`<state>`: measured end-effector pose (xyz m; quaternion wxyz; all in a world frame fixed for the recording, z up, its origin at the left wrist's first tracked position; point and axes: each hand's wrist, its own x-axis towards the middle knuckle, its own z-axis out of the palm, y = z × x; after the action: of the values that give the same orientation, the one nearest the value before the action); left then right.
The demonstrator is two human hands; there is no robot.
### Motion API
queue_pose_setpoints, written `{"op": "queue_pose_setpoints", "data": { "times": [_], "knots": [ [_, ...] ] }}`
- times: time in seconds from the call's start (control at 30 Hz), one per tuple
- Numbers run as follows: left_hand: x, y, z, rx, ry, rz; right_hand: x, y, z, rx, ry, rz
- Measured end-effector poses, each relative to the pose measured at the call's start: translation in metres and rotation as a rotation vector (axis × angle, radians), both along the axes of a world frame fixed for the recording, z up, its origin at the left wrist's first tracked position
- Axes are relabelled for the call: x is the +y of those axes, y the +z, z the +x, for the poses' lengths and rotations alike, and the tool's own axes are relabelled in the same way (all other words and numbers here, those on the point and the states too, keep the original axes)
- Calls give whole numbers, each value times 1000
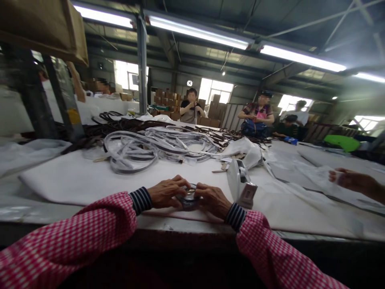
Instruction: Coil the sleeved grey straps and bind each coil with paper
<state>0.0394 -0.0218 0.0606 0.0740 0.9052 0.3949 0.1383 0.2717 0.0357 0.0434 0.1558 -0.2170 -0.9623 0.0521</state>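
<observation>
Near the table's front edge, a small coiled grey belt (189,205) lies between my two hands, with something shiny and metallic, perhaps its buckle, at the top. My left hand (168,192) grips the coil from the left with bent fingers. From the right, my right hand (214,199) closes on the other side, its fingertips partly hidden. A white tape dispenser (240,182) stands just beyond my right hand. Farther back lies a loose pile of grey belts (132,152), looped over one another.
Dark brown strips (120,124) are heaped behind the grey pile. Crumpled clear plastic (245,150) lies behind the dispenser. Another person's hand (350,179) reaches in from the right over plastic sheets. A metal post (64,96) rises at the left. Several people work across the table.
</observation>
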Motion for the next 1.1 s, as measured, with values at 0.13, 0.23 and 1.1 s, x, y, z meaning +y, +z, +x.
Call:
{"op": "queue_pose_setpoints", "data": {
  "times": [0.13, 0.23, 1.1],
  "knots": [
    [-1, -6, 16, 10, 149, 57, -7, -8, -10, 149, -46, -55],
    [-3, -18, 27, 5, 222, 110, -2, -11, -4, 164, -44, -97],
    [-11, -51, 53, 202, 406, 386, -19, -41, -1, 1, -197, 416]
  ]
}}
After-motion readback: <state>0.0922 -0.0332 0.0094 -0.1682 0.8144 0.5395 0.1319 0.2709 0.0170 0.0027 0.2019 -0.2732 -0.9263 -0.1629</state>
